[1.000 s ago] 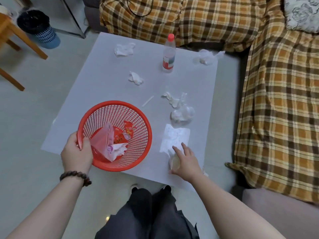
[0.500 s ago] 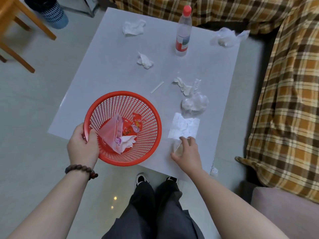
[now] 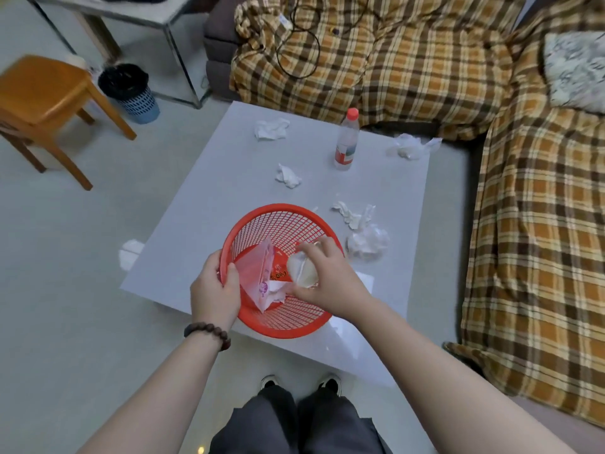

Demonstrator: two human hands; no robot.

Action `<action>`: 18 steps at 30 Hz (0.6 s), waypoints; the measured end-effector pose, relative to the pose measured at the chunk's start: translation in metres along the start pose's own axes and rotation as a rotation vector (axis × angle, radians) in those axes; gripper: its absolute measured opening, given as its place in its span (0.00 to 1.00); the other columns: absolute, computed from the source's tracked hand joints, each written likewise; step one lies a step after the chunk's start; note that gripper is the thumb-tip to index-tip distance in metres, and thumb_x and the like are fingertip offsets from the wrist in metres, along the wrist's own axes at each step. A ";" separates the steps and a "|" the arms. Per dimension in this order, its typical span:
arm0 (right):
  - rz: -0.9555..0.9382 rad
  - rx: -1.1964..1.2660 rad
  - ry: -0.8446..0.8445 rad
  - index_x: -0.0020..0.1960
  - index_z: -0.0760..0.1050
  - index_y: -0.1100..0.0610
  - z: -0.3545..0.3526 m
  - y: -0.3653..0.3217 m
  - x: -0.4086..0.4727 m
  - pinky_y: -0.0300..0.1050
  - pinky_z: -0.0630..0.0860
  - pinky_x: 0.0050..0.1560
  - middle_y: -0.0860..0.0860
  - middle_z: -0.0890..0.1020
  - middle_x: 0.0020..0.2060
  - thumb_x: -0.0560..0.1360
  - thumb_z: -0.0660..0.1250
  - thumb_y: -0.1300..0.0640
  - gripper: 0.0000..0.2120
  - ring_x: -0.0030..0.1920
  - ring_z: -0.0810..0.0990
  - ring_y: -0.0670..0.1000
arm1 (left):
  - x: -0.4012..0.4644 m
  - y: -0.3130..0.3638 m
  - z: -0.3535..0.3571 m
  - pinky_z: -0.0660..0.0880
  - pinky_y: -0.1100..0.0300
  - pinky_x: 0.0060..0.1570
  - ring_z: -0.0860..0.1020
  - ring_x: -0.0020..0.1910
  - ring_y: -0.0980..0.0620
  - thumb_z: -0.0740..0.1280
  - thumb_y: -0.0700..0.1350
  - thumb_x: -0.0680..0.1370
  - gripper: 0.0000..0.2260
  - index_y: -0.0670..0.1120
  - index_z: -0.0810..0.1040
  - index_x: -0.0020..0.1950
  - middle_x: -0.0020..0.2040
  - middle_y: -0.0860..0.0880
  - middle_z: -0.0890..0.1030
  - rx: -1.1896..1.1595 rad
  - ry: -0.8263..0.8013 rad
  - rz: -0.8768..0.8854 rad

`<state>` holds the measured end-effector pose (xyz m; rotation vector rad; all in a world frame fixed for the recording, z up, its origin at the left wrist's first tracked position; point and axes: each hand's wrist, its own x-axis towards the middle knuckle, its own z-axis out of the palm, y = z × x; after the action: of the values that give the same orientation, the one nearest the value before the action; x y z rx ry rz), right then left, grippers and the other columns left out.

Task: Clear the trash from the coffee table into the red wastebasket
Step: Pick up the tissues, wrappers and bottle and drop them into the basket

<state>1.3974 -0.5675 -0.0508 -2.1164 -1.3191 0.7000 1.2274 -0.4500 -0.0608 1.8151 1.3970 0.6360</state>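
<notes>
Looking around: bottle [image 3: 346,142] stands upright at the table's [image 3: 212,204] far side, red cap on top; sofa [image 3: 537,204] with plaid cover wraps the far and right edges
Loose trash: tissue [image 3: 271,128] near the far left corner, smaller wad [image 3: 288,176] mid-table, clear wrapper [image 3: 413,147] at the far right edge, twisted scrap [image 3: 352,213] and a crumpled plastic ball [image 3: 368,244] just right of the basket
Off the table: orange stool [image 3: 45,103] and a dark bin [image 3: 129,91] on the floor to the left, white scrap [image 3: 131,253] on the floor by the table's left edge
In the way: right arm crosses the basket's near right rim and covers a flat paper [image 3: 365,280] lying there
Basket [image 3: 281,326]: red mesh, sits on the near part of the table, already holds a pink bag [image 3: 253,276], a red wrapper [image 3: 280,273] and some white tissue
Left hand [image 3: 214,290]: fingers clamped on the basket's left rim, thumb inside
Right hand [image 3: 322,273]: over the basket opening, fingers curled round a pale crumpled wad [image 3: 302,268]
</notes>
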 end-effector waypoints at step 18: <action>0.297 0.003 0.244 0.73 0.60 0.45 -0.017 0.031 -0.078 0.48 0.58 0.72 0.50 0.58 0.75 0.73 0.66 0.40 0.32 0.75 0.56 0.52 | 0.001 0.002 -0.006 0.71 0.61 0.39 0.76 0.43 0.51 0.60 0.43 0.79 0.08 0.47 0.77 0.54 0.45 0.51 0.79 -0.035 -0.025 -0.027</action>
<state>1.3978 -0.6531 -0.0487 -2.3355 -0.8847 0.5365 1.2243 -0.4483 -0.0560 1.7686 1.3829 0.6176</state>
